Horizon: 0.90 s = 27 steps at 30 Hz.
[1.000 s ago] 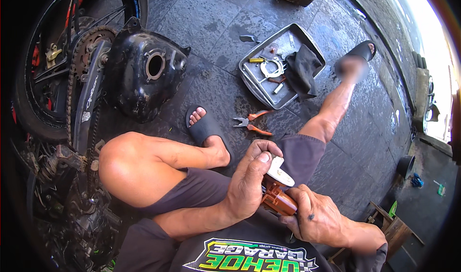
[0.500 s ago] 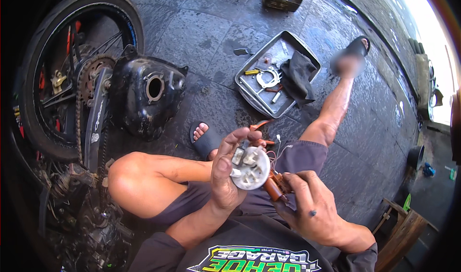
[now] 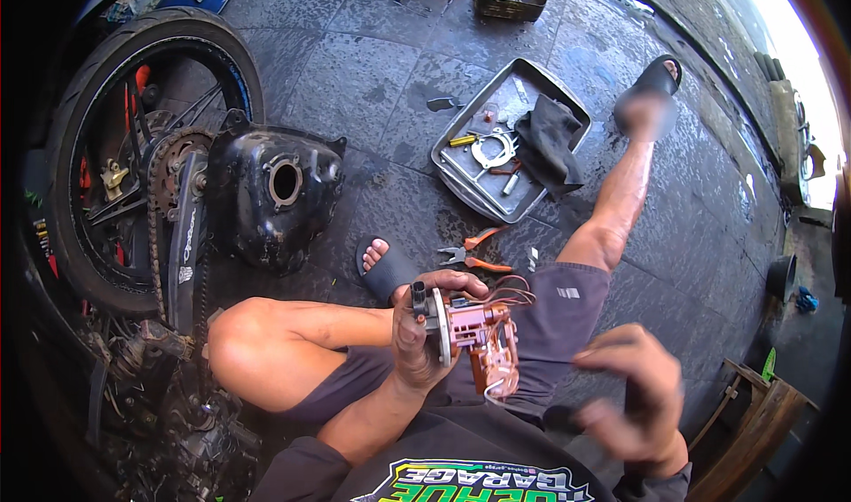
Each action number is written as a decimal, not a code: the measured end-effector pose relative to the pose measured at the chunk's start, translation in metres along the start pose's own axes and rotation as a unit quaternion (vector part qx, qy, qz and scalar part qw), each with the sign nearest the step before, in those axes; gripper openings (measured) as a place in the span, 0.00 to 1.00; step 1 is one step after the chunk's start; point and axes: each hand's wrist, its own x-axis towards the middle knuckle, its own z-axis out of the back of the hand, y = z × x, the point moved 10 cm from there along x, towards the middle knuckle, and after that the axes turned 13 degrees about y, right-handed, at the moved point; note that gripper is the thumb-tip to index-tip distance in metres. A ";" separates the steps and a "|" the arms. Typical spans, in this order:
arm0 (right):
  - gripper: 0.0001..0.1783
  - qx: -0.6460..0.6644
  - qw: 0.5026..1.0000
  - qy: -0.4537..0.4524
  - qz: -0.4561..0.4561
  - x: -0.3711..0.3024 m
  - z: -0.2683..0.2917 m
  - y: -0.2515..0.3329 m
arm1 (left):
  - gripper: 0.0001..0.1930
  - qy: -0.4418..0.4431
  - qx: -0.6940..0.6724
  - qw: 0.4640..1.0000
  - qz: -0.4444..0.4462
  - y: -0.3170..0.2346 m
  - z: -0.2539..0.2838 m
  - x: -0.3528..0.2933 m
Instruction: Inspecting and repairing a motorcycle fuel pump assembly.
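My left hand [image 3: 415, 347] is closed around the flange end of a fuel pump assembly [image 3: 487, 342]. The round pale flange stands edge-on, with a black connector on its left. The pump's orange-brown plastic body points right and down, and thin wires loop above it. Off to the right, my right hand [image 3: 643, 387] is apart from the pump, blurred, with fingers spread and nothing seen in them. Just beyond the pump, pliers [image 3: 479, 256] with orange handles lie on the floor.
A black fuel tank [image 3: 248, 210] with a round hole stands at left, beside a motorcycle wheel [image 3: 66, 156] and chain. Farther off, a grey tray [image 3: 461, 179] holds a dark cloth, a white ring gasket and small tools. A box [image 3: 510, 8] sits at the back, a wooden stool [image 3: 753, 440] at right.
My right hand has let go of the pump and moved right. My left hand has turned the pump from flange face up to edge-on. The pliers show more fully.
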 end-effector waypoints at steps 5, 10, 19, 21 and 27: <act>0.14 0.419 0.879 -0.112 -0.196 -0.019 -0.036 -0.105 | 0.45 0.028 -0.005 0.999 -0.032 0.002 -0.004 0.006; 0.22 0.568 0.811 -0.044 -0.136 -0.009 -0.095 -0.103 | 0.48 0.024 -0.116 0.993 0.014 0.016 -0.002 0.007; 0.22 0.310 0.944 -0.107 -0.029 0.035 -0.056 -0.084 | 0.41 -0.101 -0.135 0.977 0.132 0.040 0.005 0.003; 0.15 0.296 0.949 -0.103 -0.017 0.040 -0.057 -0.091 | 0.41 -0.093 -0.154 0.970 0.166 0.044 0.002 0.003; 0.06 0.369 0.914 -0.152 -0.070 0.038 -0.062 -0.099 | 0.40 -0.118 -0.082 0.979 0.145 0.035 -0.007 0.004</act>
